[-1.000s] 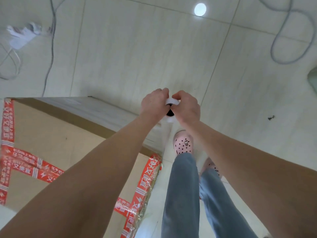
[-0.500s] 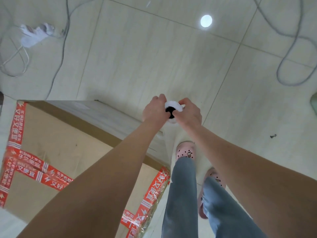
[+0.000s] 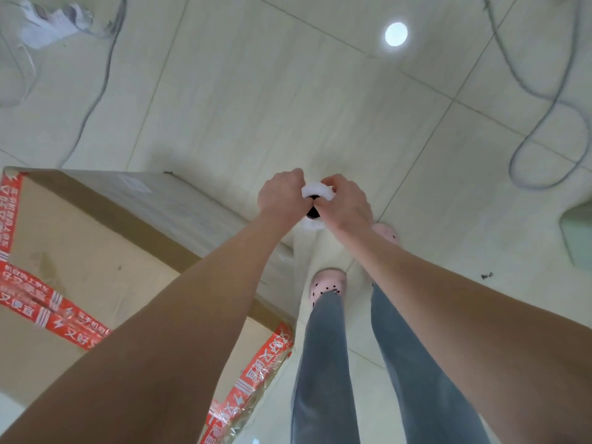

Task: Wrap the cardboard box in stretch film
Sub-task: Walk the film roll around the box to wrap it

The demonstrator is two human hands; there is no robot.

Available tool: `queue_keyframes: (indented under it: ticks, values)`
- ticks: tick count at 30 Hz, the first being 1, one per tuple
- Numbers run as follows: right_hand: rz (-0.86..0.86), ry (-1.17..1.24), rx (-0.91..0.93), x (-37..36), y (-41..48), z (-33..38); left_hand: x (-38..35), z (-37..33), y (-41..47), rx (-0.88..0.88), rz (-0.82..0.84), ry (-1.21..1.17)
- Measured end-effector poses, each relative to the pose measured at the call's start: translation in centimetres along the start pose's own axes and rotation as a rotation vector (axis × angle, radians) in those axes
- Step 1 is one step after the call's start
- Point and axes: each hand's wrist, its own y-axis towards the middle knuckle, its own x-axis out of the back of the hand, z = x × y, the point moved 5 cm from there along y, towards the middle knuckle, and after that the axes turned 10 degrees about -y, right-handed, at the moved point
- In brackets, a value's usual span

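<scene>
A large cardboard box sealed with red printed tape stands on the floor at the left, its side face covered in clear film. Both my hands hold a roll of stretch film upright in front of me, seen end-on with its dark core. My left hand grips the roll's left side and my right hand grips its right side. A sheet of film runs from the roll down toward the box's near right corner. The roll's lower part is hidden behind my hands.
My legs in grey jeans and pink clogs stand just right of the box on the pale tiled floor. Grey cables loop at the right, a power strip with cords lies top left. A pale green object sits at the right edge.
The view has shifted so the box and floor slid down and right in the frame. My feet have stepped, the left foot now behind. Both hands stay on the roll.
</scene>
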Motion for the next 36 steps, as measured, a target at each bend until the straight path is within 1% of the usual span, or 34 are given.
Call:
queue_keyframes:
  ticks: [5, 7, 9, 12, 14, 17, 19, 23, 27, 30, 33, 36]
  values:
    - [0.049, 0.019, 0.035, 0.0, 1.4, 2.8, 1.2, 3.6, 0.2, 0.345, -0.118, -0.351]
    - [0.056, 0.004, 0.066, 0.0, 1.8, 4.0, 1.0, 4.3, 0.1, 0.397, -0.127, -0.428]
    - [0.057, -0.018, 0.068, 0.2, 2.3, 4.6, 1.4, 4.0, 0.4, 0.346, -0.139, -0.368]
    - [0.074, -0.064, 0.079, 0.3, 2.7, 5.0, 2.4, 2.4, 1.5, 0.139, -0.125, -0.19]
    - [0.087, -0.093, 0.092, 0.6, 2.9, 5.4, 2.9, 1.5, 2.3, 0.057, -0.092, -0.108]
    - [0.087, -0.139, 0.128, 1.3, 3.1, 6.3, 3.5, 1.2, 3.0, 0.021, -0.079, -0.037]
    - [0.079, -0.176, 0.166, 1.5, 3.2, 7.0, 3.7, 1.7, 3.1, 0.038, -0.09, -0.056]
    - [0.059, -0.147, 0.228, 1.4, 3.3, 8.9, 4.9, 3.6, 2.9, 0.171, -0.172, -0.233]
    - [0.055, -0.071, 0.269, 0.0, 3.7, 11.2, 6.1, 6.3, 2.2, 0.364, -0.303, -0.401]
    - [0.134, -0.103, 0.276, -1.7, 3.9, 13.0, 6.2, 8.8, 1.5, 0.54, -0.381, -0.536]
    - [0.209, -0.186, 0.338, -2.8, 4.1, 15.2, 6.0, 10.8, 1.5, 0.624, -0.375, -0.655]
    - [0.23, -0.213, 0.355, -3.2, 4.2, 16.3, 5.8, 11.8, 1.3, 0.657, -0.307, -0.702]
